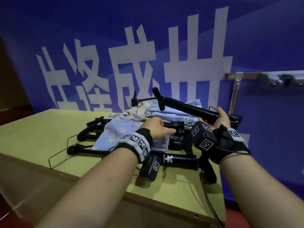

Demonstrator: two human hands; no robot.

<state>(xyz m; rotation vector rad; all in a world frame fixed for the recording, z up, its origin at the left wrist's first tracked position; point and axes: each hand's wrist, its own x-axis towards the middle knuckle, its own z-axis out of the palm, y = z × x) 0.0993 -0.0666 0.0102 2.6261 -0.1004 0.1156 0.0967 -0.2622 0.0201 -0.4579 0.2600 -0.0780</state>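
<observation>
Black rod [185, 106] with a short crosspiece at its upper end is sitting right of centre, tilting up toward the left above the pile, its lower end lying in the right hand [220, 118]. Right fingers [202, 120] and thumb are curling round the rod, palm facing up, holding it off the tabletop [41, 129]. Left hand [156, 128] is reaching into the pile at centre, fingers curled and touching a black frame [178, 129] lying on the blue floral cloth [115, 134]; motion blur there, cannot tell whether it is gripping. A beige floral cloth [139, 109] is lying just behind the blue one. More black frame arms [88, 136] and a thin wire loop [57, 153] are sticking out at the pile's left side. Marker bands [139, 143] are wrapping both wrists. A blue wall [263, 38] with white characters is filling the background.
</observation>
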